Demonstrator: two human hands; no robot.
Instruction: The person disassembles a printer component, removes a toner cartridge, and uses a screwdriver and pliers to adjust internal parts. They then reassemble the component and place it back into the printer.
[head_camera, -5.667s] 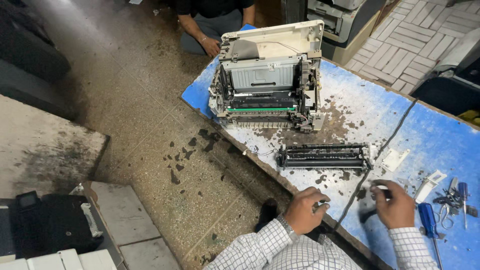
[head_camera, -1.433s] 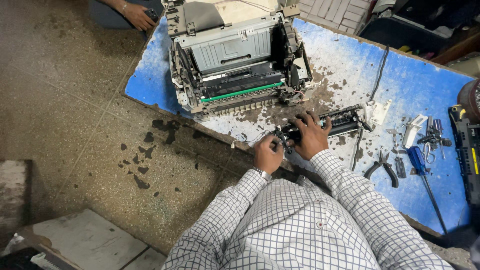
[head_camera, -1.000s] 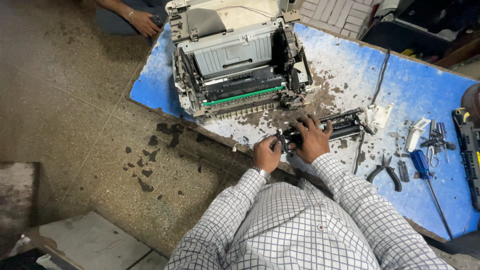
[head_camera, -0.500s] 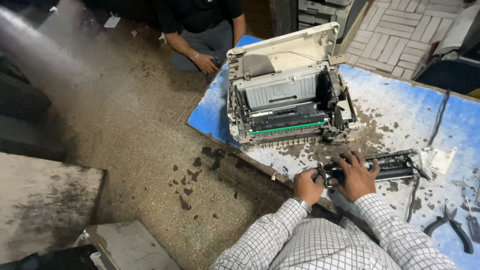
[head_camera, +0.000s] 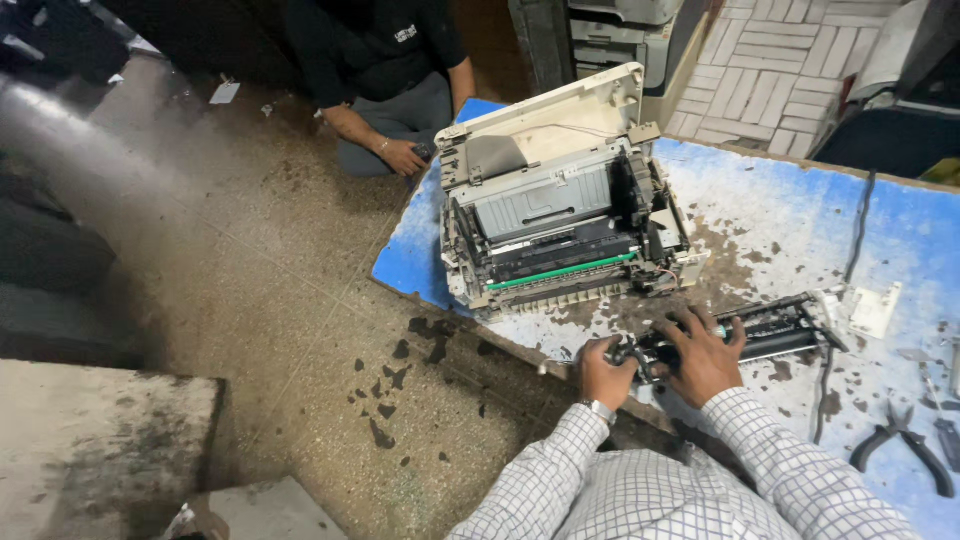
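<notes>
Here the left hand (head_camera: 603, 368) and right hand (head_camera: 703, 355) clasp and hide the near end of the roller unit (head_camera: 770, 330); beyond them it runs rightward.

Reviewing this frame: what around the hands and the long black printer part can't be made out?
Head view only:
- Left end of the long black printer part: covered by the left hand and right hand.
- What the fingertips grip: hidden under the hands.
- Pliers and nearby tools: cut off by the right edge.
- Opened printer interior: too dark and small.
</notes>
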